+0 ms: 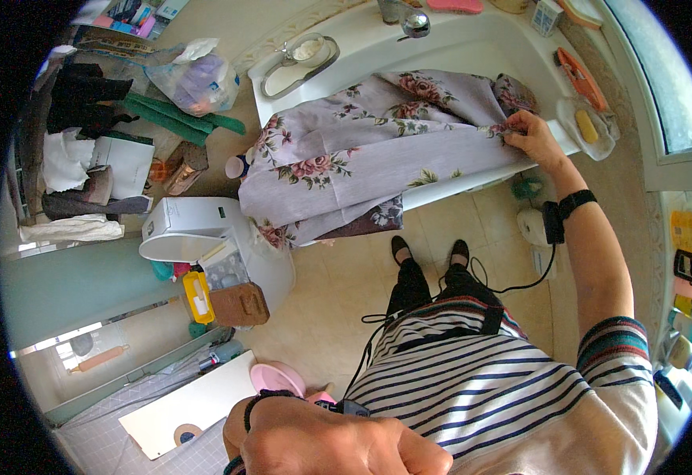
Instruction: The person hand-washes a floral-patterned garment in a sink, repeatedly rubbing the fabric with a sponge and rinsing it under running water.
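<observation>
Floral cloth (393, 142), pale lilac-grey with printed roses and leaves, is spread over the front of a white sink basin (476, 56). Its lower left end hangs over the edge, where a darker floral piece (375, 219) shows beneath. My right hand (528, 135) pinches the cloth near its right end, close to the rim. Beside those fingers the fabric bunches up into the basin. My left hand (346, 442) is raised close to the camera with its back towards me. Its fingers are curled out of sight, so whether it holds anything is hidden.
A chrome faucet (415, 25) stands behind the cloth. A yellow soap bar (587, 126) and an orange brush (580, 77) lie at right. On the left are a white lidded appliance (191, 217), a plastic bag (200, 80) and a pink basin (277, 378). A black cable (524, 288) hangs beside my legs.
</observation>
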Motion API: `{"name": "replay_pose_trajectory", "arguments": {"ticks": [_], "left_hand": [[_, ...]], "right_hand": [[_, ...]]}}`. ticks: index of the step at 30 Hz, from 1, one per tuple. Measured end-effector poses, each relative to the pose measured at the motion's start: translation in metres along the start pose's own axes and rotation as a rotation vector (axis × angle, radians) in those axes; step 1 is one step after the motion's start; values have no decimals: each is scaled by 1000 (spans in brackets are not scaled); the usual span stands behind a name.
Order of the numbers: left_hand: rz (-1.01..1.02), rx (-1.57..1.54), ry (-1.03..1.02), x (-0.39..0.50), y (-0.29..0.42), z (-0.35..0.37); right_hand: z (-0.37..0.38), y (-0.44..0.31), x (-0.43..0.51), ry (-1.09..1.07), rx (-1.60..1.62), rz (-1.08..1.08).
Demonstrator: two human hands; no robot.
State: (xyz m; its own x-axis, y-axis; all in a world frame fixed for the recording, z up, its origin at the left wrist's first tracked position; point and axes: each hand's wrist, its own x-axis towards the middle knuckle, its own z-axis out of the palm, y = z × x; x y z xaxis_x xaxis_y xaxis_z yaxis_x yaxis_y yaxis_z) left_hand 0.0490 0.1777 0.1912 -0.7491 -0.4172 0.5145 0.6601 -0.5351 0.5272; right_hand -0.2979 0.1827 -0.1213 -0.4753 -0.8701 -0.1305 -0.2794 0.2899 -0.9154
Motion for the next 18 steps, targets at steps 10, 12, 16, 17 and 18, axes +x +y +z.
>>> {"name": "replay_pose_trajectory", "arguments": {"ticks": [10,12,16,17,18], "left_hand": [[-88,9,89,-14,11,12],[-91,34,74,-19,14,14],[-122,44,83,-15,11,9],[-117,28,38,-12,10,6],[-123,14,26,-9,10,7]], "right_hand": [[-11,1,-15,249,-21,-91],[-26,4,-20,337,-167,-139],[-65,15,-31,623,-545,-76],[-73,18,-34,632,-705,-20],[-78,21,-38,689,-877,34]]}}
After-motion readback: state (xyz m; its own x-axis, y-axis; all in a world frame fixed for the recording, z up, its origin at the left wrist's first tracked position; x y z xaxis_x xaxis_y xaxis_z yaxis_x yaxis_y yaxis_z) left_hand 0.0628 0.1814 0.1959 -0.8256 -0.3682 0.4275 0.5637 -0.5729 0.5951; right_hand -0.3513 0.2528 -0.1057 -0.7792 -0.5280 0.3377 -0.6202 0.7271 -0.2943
